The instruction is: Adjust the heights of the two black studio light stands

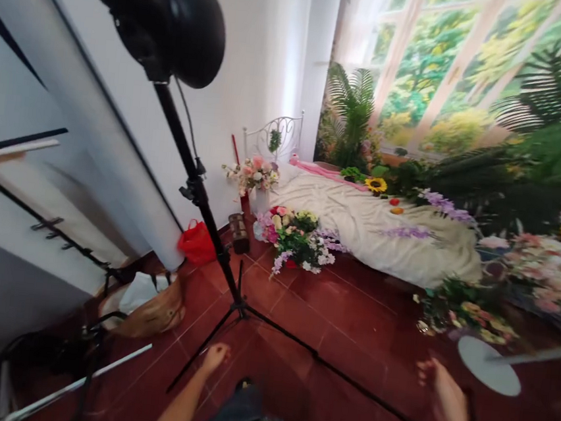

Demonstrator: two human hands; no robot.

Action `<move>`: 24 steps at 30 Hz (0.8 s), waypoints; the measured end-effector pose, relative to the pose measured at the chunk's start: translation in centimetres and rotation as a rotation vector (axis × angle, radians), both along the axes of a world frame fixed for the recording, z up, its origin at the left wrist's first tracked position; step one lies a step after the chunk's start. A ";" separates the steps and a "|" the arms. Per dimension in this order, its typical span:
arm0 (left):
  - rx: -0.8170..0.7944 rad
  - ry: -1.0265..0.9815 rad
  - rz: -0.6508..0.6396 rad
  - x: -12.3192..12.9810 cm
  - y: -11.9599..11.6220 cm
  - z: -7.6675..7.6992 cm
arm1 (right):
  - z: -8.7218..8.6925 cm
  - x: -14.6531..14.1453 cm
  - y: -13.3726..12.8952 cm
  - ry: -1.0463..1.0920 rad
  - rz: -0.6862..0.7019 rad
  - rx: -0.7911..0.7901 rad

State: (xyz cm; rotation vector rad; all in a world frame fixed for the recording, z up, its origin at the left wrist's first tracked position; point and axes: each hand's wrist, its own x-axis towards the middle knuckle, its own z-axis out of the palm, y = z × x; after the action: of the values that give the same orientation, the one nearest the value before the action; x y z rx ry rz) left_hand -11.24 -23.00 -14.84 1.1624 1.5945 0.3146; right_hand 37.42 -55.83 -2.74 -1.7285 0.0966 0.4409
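Observation:
My left hand (215, 357) hangs low at the left of my body, its fingers curled in and nothing visible in them. It is nearest to the black light stand (215, 247), just above one of the tripod legs, and I cannot tell whether it touches. On the other side, my right hand (439, 380) is held out low over the floor, fingers loosely bent and slightly apart, with no object showing. Close to that hand are the round white base (488, 366) of a stand and a long black bar across the floor. A black lamp head (191, 30) tops the light stand.
A bed with a cream cover (359, 221) stands ahead, surrounded by artificial flowers (302, 236) and palm leaves (350, 105). A red bag (198, 242) and a wicker basket (159, 311) sit at the left. A white pole (96, 375) crosses the lower left.

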 end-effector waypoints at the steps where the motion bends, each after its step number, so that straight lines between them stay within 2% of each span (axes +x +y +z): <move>1: 0.033 -0.030 0.002 0.1 3.0 0.7 | -0.2 -2.1 3.6 0.034 0.060 0.027; 3: 0.255 -0.136 0.011 0.7 8.7 3.2 | -0.2 -6.1 10.1 0.084 0.243 0.052; 5: 0.511 -0.223 0.144 1.9 13.5 6.7 | 0.2 -9.5 15.8 0.092 0.452 0.044; 7: 0.721 -0.314 0.212 3.5 17.3 10.5 | 0.8 -12.6 20.8 0.061 0.635 0.032; 10: 0.868 -0.468 0.169 5.8 20.6 15.5 | 1.8 -16.5 27.1 -0.051 0.859 0.038; 12: 0.879 -0.537 0.080 6.9 21.5 17.6 | 2.3 -18.5 30.7 -0.146 1.013 0.048; 14: 0.858 -0.561 0.031 7.6 21.9 18.7 | 2.8 -20.1 34.2 -0.246 1.166 0.024; 16: 0.838 -0.555 0.033 7.8 21.9 19.0 | 3.4 -21.3 37.8 -0.366 1.299 -0.026; 20: 0.815 -0.508 0.093 8.0 22.3 18.6 | 5.9 -23.3 45.5 -0.676 1.471 -0.112; 24: 0.774 -0.450 0.132 8.3 22.9 18.2 | 9.2 -25.2 52.5 -0.987 1.695 -0.309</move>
State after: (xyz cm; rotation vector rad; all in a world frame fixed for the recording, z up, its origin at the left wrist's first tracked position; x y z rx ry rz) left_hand -2.98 -0.05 3.40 1.4170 1.1608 1.2680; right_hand 12.21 -3.32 6.47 -1.7604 -2.1911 0.6820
